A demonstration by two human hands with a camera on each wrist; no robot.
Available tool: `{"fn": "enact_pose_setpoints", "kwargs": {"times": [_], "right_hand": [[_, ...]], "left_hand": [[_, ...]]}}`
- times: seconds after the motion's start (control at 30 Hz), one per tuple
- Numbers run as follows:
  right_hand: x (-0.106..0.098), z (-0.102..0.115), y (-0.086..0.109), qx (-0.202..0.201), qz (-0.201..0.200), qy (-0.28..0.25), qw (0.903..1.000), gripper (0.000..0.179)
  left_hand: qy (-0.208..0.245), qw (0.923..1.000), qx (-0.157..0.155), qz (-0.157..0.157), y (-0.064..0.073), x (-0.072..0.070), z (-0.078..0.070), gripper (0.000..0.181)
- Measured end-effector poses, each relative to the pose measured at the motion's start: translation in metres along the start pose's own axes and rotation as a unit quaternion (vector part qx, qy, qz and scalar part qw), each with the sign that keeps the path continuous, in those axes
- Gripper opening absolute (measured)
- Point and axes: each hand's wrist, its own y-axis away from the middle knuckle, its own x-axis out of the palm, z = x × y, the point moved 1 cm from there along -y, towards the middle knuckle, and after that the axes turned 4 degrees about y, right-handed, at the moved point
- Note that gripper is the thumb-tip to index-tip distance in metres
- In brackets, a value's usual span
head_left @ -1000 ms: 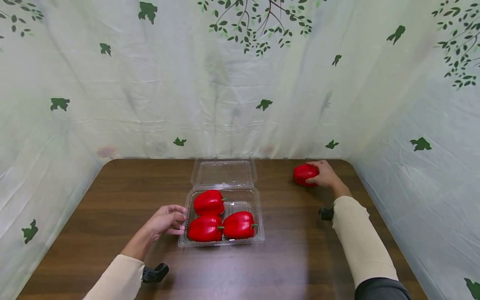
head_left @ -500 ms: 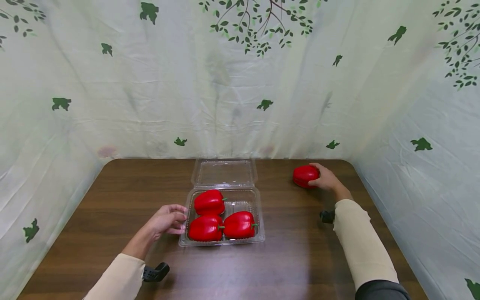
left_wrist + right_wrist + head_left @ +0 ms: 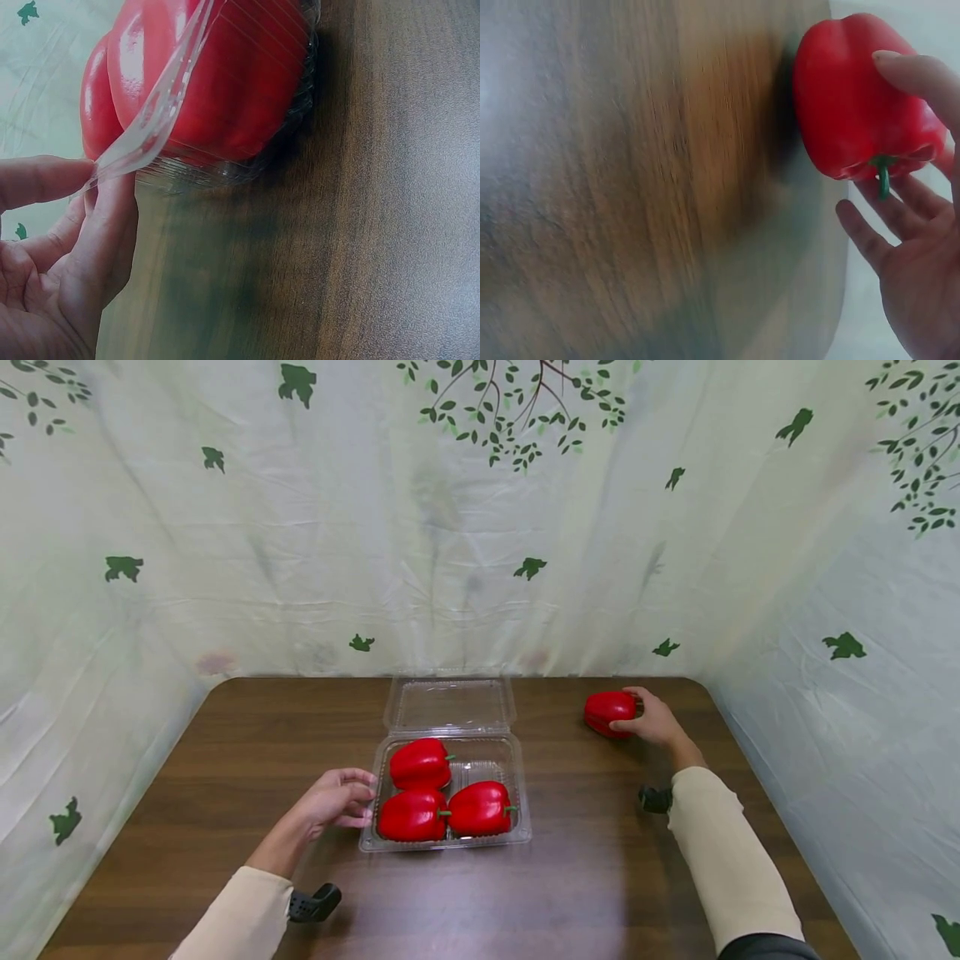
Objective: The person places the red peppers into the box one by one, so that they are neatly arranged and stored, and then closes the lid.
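A clear plastic clamshell container lies with its lid open on the table, and three red bell peppers are inside. At its left side, my left hand pinches the rim between thumb and fingers. The left wrist view shows the thumb against the clear edge, with a pepper behind it. My right hand holds another red bell pepper at the back right of the table. In the right wrist view its thumb lies on the pepper's side, near the green stem; some fingers are partly hidden behind.
The lid lies back toward the far table edge. The back right cell of the container shows its bare ribbed floor. A leaf-print curtain surrounds the brown wooden table at the back and sides.
My right hand has shifted slightly back from over the pepper toward its right end, and the pepper has barely moved. The left hand stays at the container's rim.
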Motion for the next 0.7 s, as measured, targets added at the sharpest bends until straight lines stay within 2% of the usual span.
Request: {"fn": "enact_pose_setpoints", "kwargs": {"times": [0.3,0.7], "right_hand": [[0.003,0.011,0.010,-0.008,-0.019,-0.035,0.9992,0.081],[0.015,0.044,0.027,-0.064,-0.014,-0.074,0.9951,0.075]], "left_hand": [[-0.006,1.0000,-0.002,0.002,0.000,0.000,0.001,0.035],[-0.002,1.0000,0.002,-0.002,0.002,0.000,-0.001,0.033]]}}
